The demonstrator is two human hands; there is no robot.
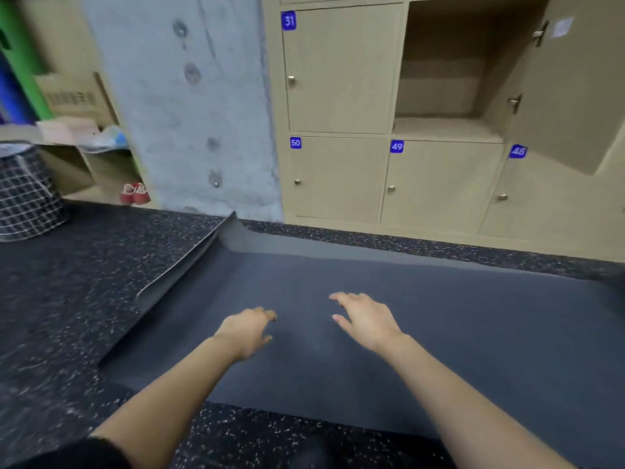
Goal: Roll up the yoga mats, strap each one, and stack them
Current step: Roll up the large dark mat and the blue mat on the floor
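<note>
The grip of the left hand (248, 333) is slack: the fingers are loosely bent, the thumb is apart from them, and it has hold of nothing. The grip of the right hand (367, 321) is wider, with the fingers spread and nearly straight, and it is also empty. Both hands reach forward palm-down, side by side, over the middle of a dark grey yoga mat (439, 333). Whether the fingertips touch its surface cannot be told.

The mat is unrolled and lies lengthwise across the black rubber floor flecked with white (67, 282), running left to right in front of the person. Its left end (182, 265) curls up off the floor and shows a paler grey underside. The far long edge also lifts slightly.

Beyond the mat stands a bank of pale wooden lockers with blue number tags (338, 177). One upper locker compartment (446, 79) has its door swung open. To the left of them is a rough grey concrete pillar (203, 113). Further left a pair of small red shoes (134, 193) sits near its base, and a white wire basket (27, 198) stands at the frame's edge.
</note>
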